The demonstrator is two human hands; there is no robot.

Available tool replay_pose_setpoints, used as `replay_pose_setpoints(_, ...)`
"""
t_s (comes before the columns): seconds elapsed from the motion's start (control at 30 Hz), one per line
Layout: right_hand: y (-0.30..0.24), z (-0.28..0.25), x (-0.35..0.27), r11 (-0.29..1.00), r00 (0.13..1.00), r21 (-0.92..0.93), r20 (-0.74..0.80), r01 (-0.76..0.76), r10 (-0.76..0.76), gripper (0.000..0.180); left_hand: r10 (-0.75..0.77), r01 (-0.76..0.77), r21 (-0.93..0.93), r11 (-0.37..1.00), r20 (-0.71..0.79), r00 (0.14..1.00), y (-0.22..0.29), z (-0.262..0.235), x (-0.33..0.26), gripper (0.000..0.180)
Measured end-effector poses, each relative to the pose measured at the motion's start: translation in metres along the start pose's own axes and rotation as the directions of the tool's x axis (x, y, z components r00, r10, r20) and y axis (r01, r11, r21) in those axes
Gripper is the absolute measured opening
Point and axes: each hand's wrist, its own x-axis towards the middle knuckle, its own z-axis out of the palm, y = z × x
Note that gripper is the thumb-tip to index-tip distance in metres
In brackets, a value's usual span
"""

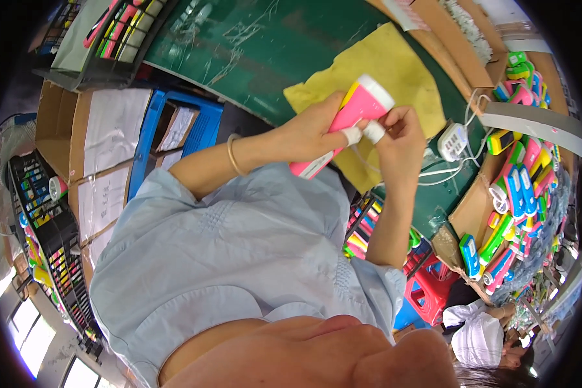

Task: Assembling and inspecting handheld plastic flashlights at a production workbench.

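Both hands meet over a yellow cloth (394,71) spread on the green bench (271,45). The left hand (310,132), with a thin bangle (233,155) on its wrist, is wrapped around the body of a pink device with a white end cap and yellow side (352,116), held tilted with the cap pointing away from the person, above the cloth's near edge. The right hand (401,139) is closed at the device's side, its taped white fingertips (374,131) pinching against the pink casing; what, if anything, lies between them cannot be made out.

Just beside the right hand, near the bench's right edge, sits a white power strip (452,141) with white cables (433,174) trailing across the green surface. Beyond that edge a cardboard box (472,207) holds a heap of similar devices in pink, blue, green and yellow (520,187). Left of the bench stand cardboard cartons (103,129) and a blue crate (174,123). Another person's white cap (475,336) shows at lower right
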Motion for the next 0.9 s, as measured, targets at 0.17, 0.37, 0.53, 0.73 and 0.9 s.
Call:
replay_pose_setpoints(0.17, 0.033, 0.0, -0.026, 0.942, 0.987, -0.322, -0.086, 0.099, -0.133, 0.018, -0.219, 0.297, -0.669, 0.681, 0.201, 0.955, 0.015, -0.005, 0.021, 0.029)
replay_pose_setpoints(0.37, 0.04, 0.029, -0.057, 0.546, 0.893, -0.742, 0.158, 0.39, -0.422, 0.034, -0.27, 0.339, -0.724, 0.601, 0.215, 0.939, 0.035, -0.002, 0.039, 0.031)
replay_pose_setpoints(0.53, 0.032, 0.024, -0.058, 0.659, 0.921, -0.652, 0.176, 0.374, -0.347, 0.033, -0.376, 0.392, -0.791, 0.469, 0.223, 0.899, 0.02, -0.001, 0.047, 0.03)
replay_pose_setpoints(0.73, 0.031, 0.012, -0.055, 0.687, 0.914, -0.619, 0.14, 0.381, -0.38, 0.017, -0.065, 0.075, -0.517, 0.852, 0.038, 0.997, 0.017, -0.016, 0.06, 0.044)
replay_pose_setpoints(0.9, 0.034, -0.016, -0.042, 0.975, 0.996, -0.216, -0.056, 0.06, -0.073, 0.013, 0.302, -0.081, 0.474, 0.877, -0.412, 0.86, 0.017, -0.034, 0.079, 0.088)
